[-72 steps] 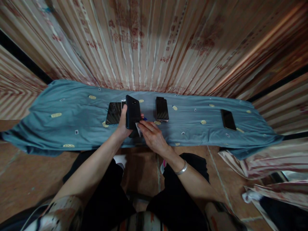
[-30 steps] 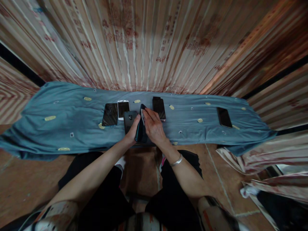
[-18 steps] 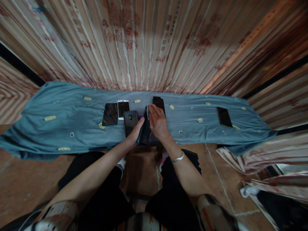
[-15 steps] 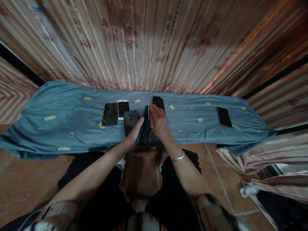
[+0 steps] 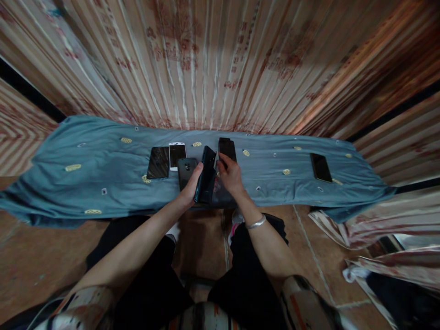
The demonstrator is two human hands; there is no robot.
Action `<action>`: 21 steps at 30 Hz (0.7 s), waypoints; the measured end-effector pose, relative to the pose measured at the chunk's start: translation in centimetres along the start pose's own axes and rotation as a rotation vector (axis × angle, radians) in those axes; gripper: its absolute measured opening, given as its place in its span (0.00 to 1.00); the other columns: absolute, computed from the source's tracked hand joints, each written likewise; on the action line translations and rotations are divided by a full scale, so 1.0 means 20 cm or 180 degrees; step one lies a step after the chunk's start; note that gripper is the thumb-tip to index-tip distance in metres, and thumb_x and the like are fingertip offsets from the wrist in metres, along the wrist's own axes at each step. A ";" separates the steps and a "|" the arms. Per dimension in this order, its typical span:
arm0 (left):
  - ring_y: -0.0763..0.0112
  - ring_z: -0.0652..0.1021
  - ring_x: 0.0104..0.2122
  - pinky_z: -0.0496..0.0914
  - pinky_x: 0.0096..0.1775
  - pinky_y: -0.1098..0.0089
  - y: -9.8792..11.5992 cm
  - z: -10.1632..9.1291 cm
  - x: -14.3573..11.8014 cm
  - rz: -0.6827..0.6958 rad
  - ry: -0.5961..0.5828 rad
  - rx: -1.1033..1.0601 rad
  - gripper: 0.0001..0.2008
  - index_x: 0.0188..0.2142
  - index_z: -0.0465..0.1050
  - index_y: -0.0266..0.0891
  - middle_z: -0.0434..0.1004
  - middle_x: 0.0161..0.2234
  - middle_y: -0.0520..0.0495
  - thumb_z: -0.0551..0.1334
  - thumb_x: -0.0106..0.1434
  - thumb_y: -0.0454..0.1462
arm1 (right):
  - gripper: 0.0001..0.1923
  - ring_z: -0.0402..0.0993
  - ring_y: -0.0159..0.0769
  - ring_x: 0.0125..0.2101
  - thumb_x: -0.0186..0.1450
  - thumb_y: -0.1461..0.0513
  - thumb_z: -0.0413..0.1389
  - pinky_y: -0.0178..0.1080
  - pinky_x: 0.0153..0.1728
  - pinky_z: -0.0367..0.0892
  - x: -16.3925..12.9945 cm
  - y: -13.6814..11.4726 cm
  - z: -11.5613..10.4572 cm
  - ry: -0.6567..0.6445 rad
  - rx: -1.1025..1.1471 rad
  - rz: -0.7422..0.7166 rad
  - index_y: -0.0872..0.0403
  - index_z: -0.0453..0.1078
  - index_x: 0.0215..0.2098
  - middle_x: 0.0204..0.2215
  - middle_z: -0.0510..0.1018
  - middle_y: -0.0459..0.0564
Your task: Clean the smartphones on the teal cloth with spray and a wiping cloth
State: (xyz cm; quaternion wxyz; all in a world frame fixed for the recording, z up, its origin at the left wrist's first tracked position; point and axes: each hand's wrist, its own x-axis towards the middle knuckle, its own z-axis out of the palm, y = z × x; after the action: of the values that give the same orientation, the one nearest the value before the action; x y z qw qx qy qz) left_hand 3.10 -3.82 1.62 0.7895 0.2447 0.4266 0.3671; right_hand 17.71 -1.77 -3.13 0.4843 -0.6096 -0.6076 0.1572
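My left hand (image 5: pixel 192 183) is closed around a dark smartphone (image 5: pixel 206 176) with a bluish edge, held tilted above the cloth. Close to this phone's upper right side, my right hand (image 5: pixel 230 173) has its fingers pinched on a small whitish thin piece (image 5: pixel 216 160), whose kind I cannot make out. Partly behind my left hand lies a dark phone (image 5: pixel 186 170) with its camera side up. A black phone (image 5: pixel 227 149) rests just beyond my right hand, which hides its lower part.
A blue-green cloth with yellow pineapples (image 5: pixel 113 169) covers the long bench. To the left lie a black tablet-like phone (image 5: pixel 158 162) and a white-framed phone (image 5: pixel 178 156); another phone (image 5: pixel 321 167) lies far right. A pleated curtain (image 5: pixel 213 68) hangs behind.
The held phone has turned so more of its broad dark face shows. My right hand has drawn slightly right, away from the phone, its fingers now bent into a pinch.
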 end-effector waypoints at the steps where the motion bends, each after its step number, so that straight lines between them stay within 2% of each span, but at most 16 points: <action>1: 0.65 0.82 0.24 0.76 0.28 0.71 0.00 0.00 0.00 0.0000 0.0003 -0.0002 0.28 0.43 0.80 0.34 0.80 0.22 0.45 0.50 0.72 0.53 | 0.19 0.79 0.45 0.51 0.67 0.64 0.54 0.44 0.54 0.72 0.00 0.00 0.00 0.0027 0.0052 0.0034 0.55 0.76 0.54 0.51 0.83 0.55; 7: 0.69 0.79 0.19 0.75 0.26 0.72 0.01 -0.03 0.00 0.0130 0.0003 0.0004 0.25 0.39 0.79 0.35 0.78 0.20 0.48 0.53 0.71 0.54 | 0.18 0.80 0.43 0.50 0.67 0.62 0.56 0.44 0.55 0.72 -0.02 -0.01 0.02 -0.0033 0.0290 0.0188 0.53 0.77 0.53 0.50 0.83 0.53; 11: 0.65 0.82 0.24 0.77 0.30 0.70 0.02 -0.03 0.00 0.0275 -0.0081 -0.0091 0.23 0.41 0.78 0.36 0.81 0.23 0.46 0.57 0.69 0.53 | 0.18 0.80 0.46 0.50 0.68 0.61 0.55 0.48 0.55 0.71 -0.02 -0.02 0.03 -0.0051 0.0303 0.0252 0.55 0.76 0.54 0.48 0.84 0.55; 14: 0.63 0.83 0.27 0.78 0.32 0.68 0.03 -0.04 0.00 0.0248 -0.0124 -0.0146 0.23 0.40 0.78 0.36 0.81 0.24 0.45 0.57 0.69 0.53 | 0.18 0.80 0.45 0.49 0.67 0.62 0.55 0.48 0.54 0.72 -0.03 -0.02 0.03 -0.0006 0.0287 0.0210 0.55 0.76 0.53 0.47 0.84 0.55; 17: 0.66 0.81 0.23 0.77 0.31 0.69 0.04 -0.05 0.01 0.0354 -0.0065 -0.0145 0.22 0.38 0.78 0.36 0.79 0.21 0.48 0.57 0.69 0.52 | 0.18 0.80 0.44 0.49 0.66 0.63 0.55 0.46 0.53 0.73 -0.05 -0.03 0.04 -0.0014 0.0286 0.0120 0.55 0.77 0.52 0.48 0.84 0.54; 21: 0.72 0.76 0.19 0.75 0.28 0.72 0.06 -0.08 0.03 0.0629 0.0033 -0.0216 0.18 0.39 0.77 0.39 0.76 0.20 0.54 0.59 0.69 0.51 | 0.17 0.81 0.44 0.49 0.66 0.63 0.55 0.45 0.54 0.73 -0.08 -0.05 0.06 -0.0162 0.0214 0.0029 0.54 0.77 0.52 0.45 0.85 0.54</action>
State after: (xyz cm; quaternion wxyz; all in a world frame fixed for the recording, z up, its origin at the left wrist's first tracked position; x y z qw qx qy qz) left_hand 1.56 -2.46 1.30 0.7551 0.2568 0.3917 0.4587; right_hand 15.85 -2.97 -3.55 0.4882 -0.5916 -0.6112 0.1952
